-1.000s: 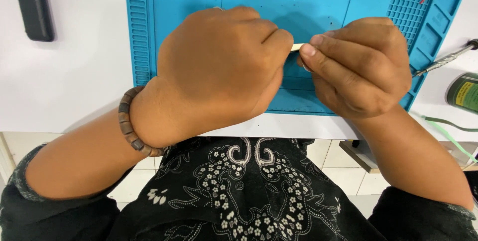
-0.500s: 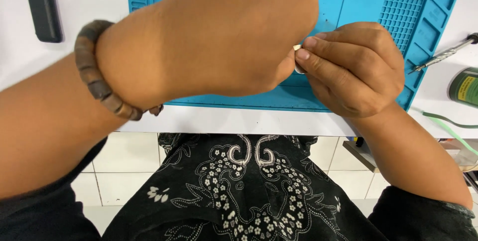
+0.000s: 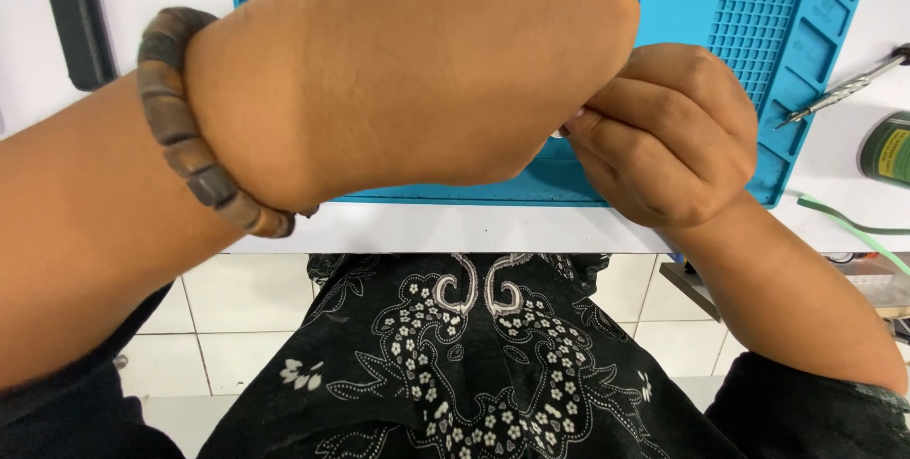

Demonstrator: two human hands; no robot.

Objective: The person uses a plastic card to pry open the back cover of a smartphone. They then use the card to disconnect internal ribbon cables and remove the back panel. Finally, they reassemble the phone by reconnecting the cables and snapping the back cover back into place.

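My left hand (image 3: 427,70) is raised close to the camera and fills the upper middle of the view, with a brown wooden bead bracelet (image 3: 190,127) on its wrist. My right hand (image 3: 664,137) is closed just to its right, above the front edge of a blue work mat (image 3: 758,32). The fingertips of both hands meet around a small pale object (image 3: 559,133), of which only a sliver shows. Most of that object is hidden by my left hand, so I cannot tell what it is.
The mat lies on a white table (image 3: 455,229). A black flat device (image 3: 76,13) lies at the far left. Metal tweezers (image 3: 844,87), a round green-labelled container (image 3: 889,148) and a green strip (image 3: 848,222) are at the right. My lap in black patterned cloth is below.
My left hand has risen toward the camera and now covers much more of the mat. My right hand has stayed in place, pinching the same small pale object.
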